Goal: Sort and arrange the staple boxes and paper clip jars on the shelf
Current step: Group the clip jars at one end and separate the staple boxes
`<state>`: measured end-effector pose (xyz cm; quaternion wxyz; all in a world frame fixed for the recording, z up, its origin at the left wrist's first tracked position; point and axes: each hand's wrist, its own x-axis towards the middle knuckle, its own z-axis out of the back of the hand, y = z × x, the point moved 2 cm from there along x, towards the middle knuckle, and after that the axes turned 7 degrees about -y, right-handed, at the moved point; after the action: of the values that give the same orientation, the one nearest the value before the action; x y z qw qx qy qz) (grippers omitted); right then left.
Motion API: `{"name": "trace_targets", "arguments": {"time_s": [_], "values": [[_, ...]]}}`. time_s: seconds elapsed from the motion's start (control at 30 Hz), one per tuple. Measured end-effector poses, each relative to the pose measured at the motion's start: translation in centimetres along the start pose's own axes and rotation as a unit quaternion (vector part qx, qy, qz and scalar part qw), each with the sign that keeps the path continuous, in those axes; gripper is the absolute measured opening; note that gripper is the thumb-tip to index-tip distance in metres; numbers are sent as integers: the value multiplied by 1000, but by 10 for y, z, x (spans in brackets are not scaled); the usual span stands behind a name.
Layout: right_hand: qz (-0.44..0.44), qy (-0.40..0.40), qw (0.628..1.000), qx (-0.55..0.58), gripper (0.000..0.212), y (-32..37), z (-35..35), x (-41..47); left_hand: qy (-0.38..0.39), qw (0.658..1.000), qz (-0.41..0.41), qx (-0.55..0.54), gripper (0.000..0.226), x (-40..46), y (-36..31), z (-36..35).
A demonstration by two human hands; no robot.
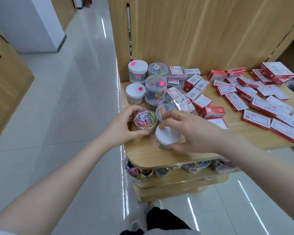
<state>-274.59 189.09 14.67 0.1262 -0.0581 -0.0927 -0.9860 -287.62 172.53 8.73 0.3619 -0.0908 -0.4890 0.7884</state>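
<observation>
A clear jar (145, 122) filled with multicoloured paper clips is gripped by the left hand (124, 128), fingers and thumb curled round its wall, at the 9 o'clock corner of the wooden shelf (159, 155). Touching it at 4 o'clock, a white-lidded jar (166, 136) is held by the right hand (193, 133), fingertips on the lid and thumb against its side; its contents cannot be made out. A gold ring (180, 114) is worn on that hand. Toward 12 o'clock, more jars are clustered: two white-lidded ones (137, 67) with pink stickers and several clear jars of coloured clips (155, 89), some stacked. From 1 to 3 o'clock, red-and-white staple boxes (255, 102) are scattered loosely, many overlapping.
</observation>
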Motion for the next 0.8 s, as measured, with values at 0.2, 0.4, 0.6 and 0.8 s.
{"name": "trace_targets", "arguments": {"time_s": [0.2,0.4,0.6,0.8], "values": [[-1,-27,1000,3,54,9,-14,-11,-3,999,-31,11,62,-12,-7,-7],[-95,-173,962,187,56,12,17,-10,22,999,-10,21,88,-20,-15,-7],[-93,-167,977,94,60,28,17,54,-18,998,31,-48,136,-29,-24,-17],[-70,-143,987,38,38,27,-9,79,-69,995,71,-29,132,-36,-4,0]]}}
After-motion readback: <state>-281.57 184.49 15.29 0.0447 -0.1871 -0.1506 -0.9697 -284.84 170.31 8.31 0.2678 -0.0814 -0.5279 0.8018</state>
